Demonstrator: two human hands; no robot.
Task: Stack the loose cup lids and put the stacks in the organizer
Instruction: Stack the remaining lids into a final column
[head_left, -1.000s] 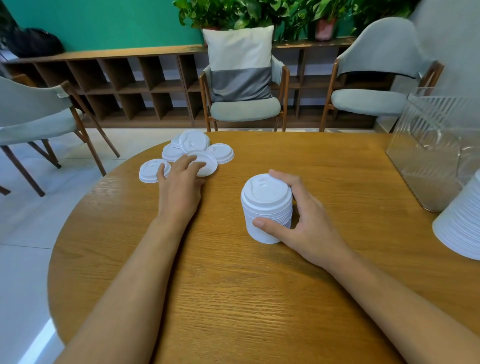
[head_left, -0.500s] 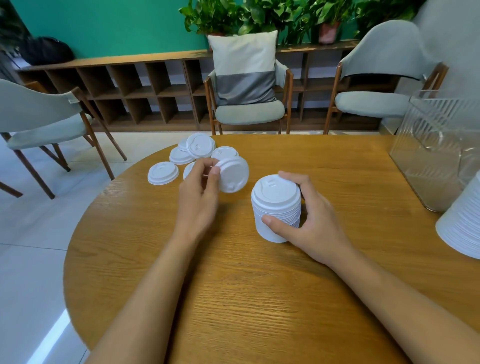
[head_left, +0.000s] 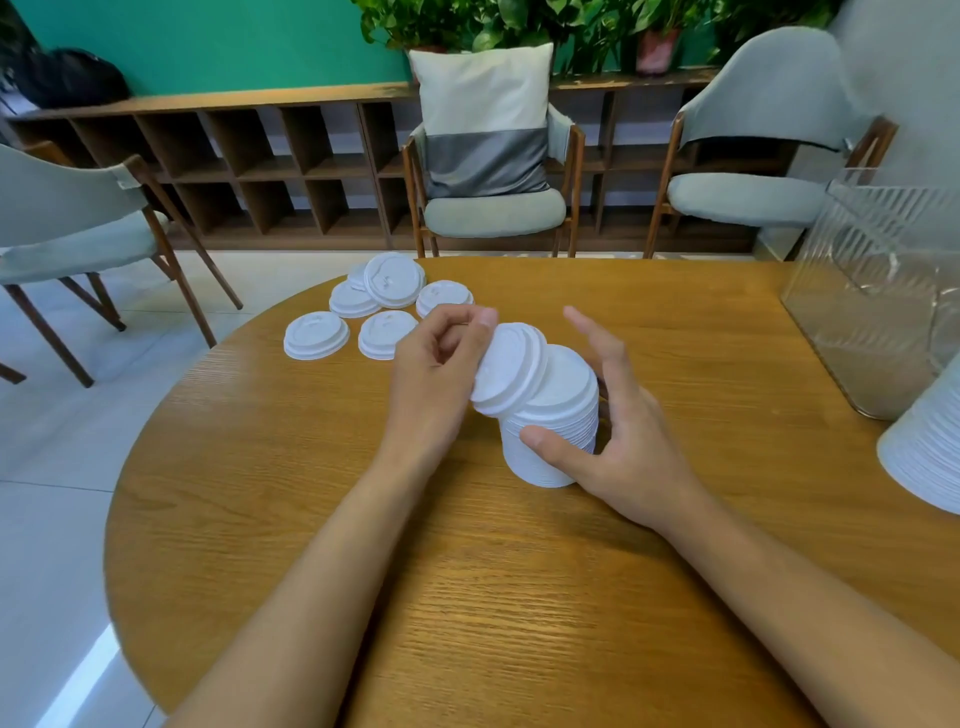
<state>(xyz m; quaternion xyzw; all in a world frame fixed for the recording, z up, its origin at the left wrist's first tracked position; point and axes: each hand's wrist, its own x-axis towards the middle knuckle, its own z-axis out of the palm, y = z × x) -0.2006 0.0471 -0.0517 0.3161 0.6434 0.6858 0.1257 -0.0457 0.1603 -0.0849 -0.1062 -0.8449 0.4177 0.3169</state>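
The left hand (head_left: 436, 364) pinches a lid (head_left: 511, 366), tilted against the stack (head_left: 556, 421) on the desk (head_left: 519, 597). The right hand (head_left: 618, 441), fingers spread, seemingly braces it by thumb alone. Seated crooked, the lid could slide off or topple it.

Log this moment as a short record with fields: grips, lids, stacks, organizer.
left grip: pinches one lid, tilted against the top of the stack
right grip: thumb on the stack's front, fingers spread straight behind it
loose lids: about six, far left on the table, some overlapping
organizer: clear, far right on the table; contents hard to tell
second stack: at the right edge, cut off by the frame
task state: held lid not yet seated
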